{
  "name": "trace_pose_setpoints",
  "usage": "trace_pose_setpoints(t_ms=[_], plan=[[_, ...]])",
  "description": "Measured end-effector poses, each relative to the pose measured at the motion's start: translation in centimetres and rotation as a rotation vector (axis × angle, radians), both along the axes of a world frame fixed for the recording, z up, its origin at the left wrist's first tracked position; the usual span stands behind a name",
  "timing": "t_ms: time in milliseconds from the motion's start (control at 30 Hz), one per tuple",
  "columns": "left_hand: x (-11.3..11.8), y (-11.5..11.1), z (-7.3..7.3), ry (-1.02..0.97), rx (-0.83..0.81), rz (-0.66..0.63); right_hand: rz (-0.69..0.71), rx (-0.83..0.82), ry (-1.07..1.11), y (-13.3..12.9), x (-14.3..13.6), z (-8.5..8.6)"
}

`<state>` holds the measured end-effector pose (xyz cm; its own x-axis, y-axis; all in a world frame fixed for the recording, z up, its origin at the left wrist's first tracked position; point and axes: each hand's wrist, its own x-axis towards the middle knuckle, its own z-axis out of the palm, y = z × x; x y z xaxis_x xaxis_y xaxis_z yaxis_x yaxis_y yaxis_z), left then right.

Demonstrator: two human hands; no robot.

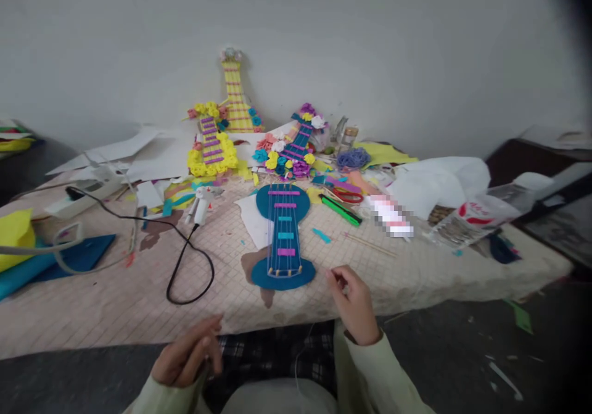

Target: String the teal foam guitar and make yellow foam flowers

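A blue felt guitar shape point(285, 216) lies on the table in front of me, with purple and teal strips across it and thin strings running its length to small pegs. My right hand point(355, 306) is beside its lower right edge, thumb and forefinger pinched together; whatever is between them is too small to make out. Over the table's front edge, lower left, my left hand point(189, 353) has its fingers stretched out and apart, holding nothing. A pale thread point(296, 364) hangs over my lap between the two hands.
A white glue gun point(201, 207) with a looped black cord lies left. Behind stand decorated guitar shapes, yellow point(235, 96) and blue point(298, 142). Red-handled scissors point(346, 195), a green cutter point(341, 210), thin sticks point(370, 244) and plastic bags point(476, 219) lie right.
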<state>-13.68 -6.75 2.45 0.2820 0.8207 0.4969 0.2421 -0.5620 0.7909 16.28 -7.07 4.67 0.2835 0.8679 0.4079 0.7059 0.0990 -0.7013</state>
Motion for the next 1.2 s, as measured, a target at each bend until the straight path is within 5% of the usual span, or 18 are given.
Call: trace_pose_setpoints(t_ms=[133, 267, 367, 600, 767, 933, 1067, 1200], plan=[[3.2, 3.9, 2.0, -0.044, 0.145, -0.007, -0.136, 0.023, -0.169, 1.2, 5.2, -0.3], [4.9, 6.8, 4.5, 0.047, 0.298, -0.251, -0.251, 0.013, -0.224, 3.6, 10.8, -0.7], [5.9, 7.5, 6.0, 0.050, 0.335, -0.308, -0.255, -0.039, -0.232, 4.6, 12.7, -0.7], [8.4, 8.8, 8.3, 0.036, 0.200, -0.293, -0.072, -0.161, -0.099, 3.4, 7.6, 3.8], [11.9, 9.2, 8.4, -0.103, -0.244, -0.294, 0.293, -0.313, 0.180, 2.2, 2.5, 7.2], [13.7, 8.7, 8.3, -0.137, -0.526, -0.364, 0.367, -0.350, 0.184, 2.0, 1.4, 7.4], [13.1, 8.6, 8.6, -0.080, -0.486, -0.329, 0.452, -0.448, 0.328, 2.1, 1.9, 7.0], [12.1, 8.9, 8.7, -0.011, -0.139, -0.422, 0.579, -0.598, 0.568, 2.3, 2.0, 6.5]])
